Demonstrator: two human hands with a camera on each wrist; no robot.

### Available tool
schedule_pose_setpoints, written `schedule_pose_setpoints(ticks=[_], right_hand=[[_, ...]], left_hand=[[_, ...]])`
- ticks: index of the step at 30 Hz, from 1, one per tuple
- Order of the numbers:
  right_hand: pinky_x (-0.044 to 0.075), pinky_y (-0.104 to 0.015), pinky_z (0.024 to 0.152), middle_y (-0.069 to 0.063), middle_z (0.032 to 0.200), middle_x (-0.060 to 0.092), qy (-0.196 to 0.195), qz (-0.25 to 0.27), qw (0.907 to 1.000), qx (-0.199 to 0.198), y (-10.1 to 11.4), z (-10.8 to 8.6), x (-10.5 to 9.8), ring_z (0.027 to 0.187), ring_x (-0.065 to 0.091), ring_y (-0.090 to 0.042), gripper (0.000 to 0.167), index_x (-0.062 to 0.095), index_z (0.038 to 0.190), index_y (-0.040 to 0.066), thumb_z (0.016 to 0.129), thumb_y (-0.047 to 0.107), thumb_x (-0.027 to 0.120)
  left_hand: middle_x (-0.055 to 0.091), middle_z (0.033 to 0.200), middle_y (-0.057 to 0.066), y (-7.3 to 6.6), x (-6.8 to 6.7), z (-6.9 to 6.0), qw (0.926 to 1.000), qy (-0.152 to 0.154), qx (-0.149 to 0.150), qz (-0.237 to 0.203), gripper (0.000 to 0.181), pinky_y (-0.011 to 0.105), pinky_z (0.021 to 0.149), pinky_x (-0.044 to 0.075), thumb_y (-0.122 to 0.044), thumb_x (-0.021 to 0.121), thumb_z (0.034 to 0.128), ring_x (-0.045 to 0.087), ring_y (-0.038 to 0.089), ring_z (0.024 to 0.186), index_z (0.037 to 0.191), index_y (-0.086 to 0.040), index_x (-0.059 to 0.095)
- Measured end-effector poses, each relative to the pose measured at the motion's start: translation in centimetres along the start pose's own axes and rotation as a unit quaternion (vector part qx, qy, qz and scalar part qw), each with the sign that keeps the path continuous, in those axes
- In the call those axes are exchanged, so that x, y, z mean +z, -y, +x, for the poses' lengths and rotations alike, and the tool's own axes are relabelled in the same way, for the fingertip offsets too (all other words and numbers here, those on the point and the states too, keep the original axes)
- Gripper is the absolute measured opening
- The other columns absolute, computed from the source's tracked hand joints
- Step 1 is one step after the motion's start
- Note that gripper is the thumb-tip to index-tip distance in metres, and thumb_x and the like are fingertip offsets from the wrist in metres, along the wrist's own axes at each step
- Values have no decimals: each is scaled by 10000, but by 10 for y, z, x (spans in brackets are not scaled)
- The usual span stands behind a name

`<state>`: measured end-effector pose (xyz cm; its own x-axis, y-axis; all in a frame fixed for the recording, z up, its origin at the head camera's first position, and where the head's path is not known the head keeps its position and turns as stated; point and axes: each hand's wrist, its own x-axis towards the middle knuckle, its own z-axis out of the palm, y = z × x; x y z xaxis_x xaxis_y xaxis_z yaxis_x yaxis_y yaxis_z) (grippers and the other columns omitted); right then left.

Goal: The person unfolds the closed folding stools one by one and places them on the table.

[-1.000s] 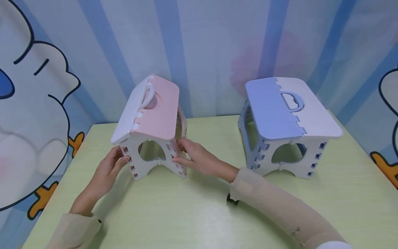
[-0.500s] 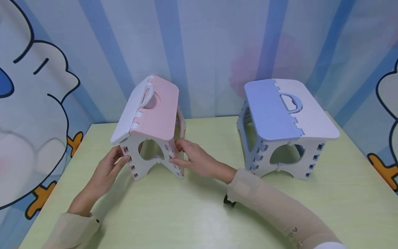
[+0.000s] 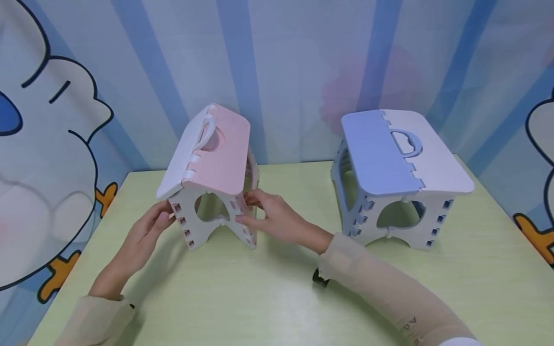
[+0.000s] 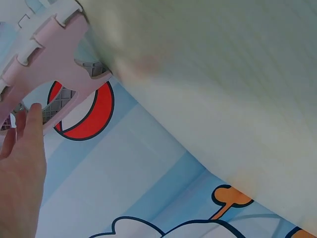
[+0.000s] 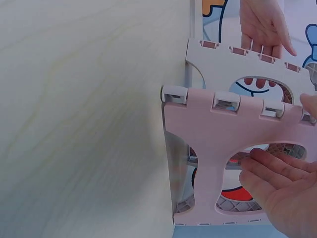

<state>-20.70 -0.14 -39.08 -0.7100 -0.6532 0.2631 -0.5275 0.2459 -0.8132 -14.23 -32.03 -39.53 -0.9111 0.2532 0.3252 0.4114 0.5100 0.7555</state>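
Note:
A pink and white folding stool (image 3: 227, 156) stands half folded on the table, its seat peaked like a roof and its white handle raised. At its left side my left hand (image 3: 137, 240) touches with its fingers; the thumb is held off the near edge. The right wrist view shows this left hand (image 5: 262, 25) behind the white front panel, fingers extended. My right hand (image 3: 281, 218) holds the front right corner, thumb in front and fingers along the pink side panel. In the right wrist view, the right hand's fingers (image 5: 280, 171) lie at that panel's opening.
A blue and white folding stool (image 3: 376, 154) stands unfolded at the right, its seat flat. The pale green table (image 3: 268, 298) meets a blue striped backdrop (image 3: 285, 86) with cartoon figures. Beneath the right sleeve a small black object (image 3: 320, 278) shows.
My left thumb has lifted off the pink stool's left edge. The right hand and both stools look nearly the same; the right leg has drawn in very slightly.

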Motion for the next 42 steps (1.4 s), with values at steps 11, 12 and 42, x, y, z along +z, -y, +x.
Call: schedule_pose_setpoints(ticks=[11,12,42], right_hand=[[441,-406,1062,-168,1384,562,-398,-170,9987,268,1,-2,-12,1279,543,-269,548,472,1403,-16,1008,338,608],[439,-411,1063,-175,1384,560,-467,-147,9983,306,1,-1,-12,1278,542,-271,553,464,1409,-15,1010,342,603],[329,-438,1141,-75,1605,304,-1511,-171,9854,771,36,40,-44,1453,309,-208,797,251,1583,91,989,563,495]], left_hand=[[476,1473,164,-6,-9,1,9982,-422,-171,392,429,98,997,374,-105,399,1086,447,-39,1273,1512,-58,400],[474,1476,161,-6,-10,1,9977,-486,-203,417,431,99,992,380,-111,399,1087,449,-35,1273,1515,-64,401],[346,1590,70,-40,-33,40,9976,-684,55,56,488,177,1117,291,-154,362,1097,326,204,1450,1580,-146,296]])
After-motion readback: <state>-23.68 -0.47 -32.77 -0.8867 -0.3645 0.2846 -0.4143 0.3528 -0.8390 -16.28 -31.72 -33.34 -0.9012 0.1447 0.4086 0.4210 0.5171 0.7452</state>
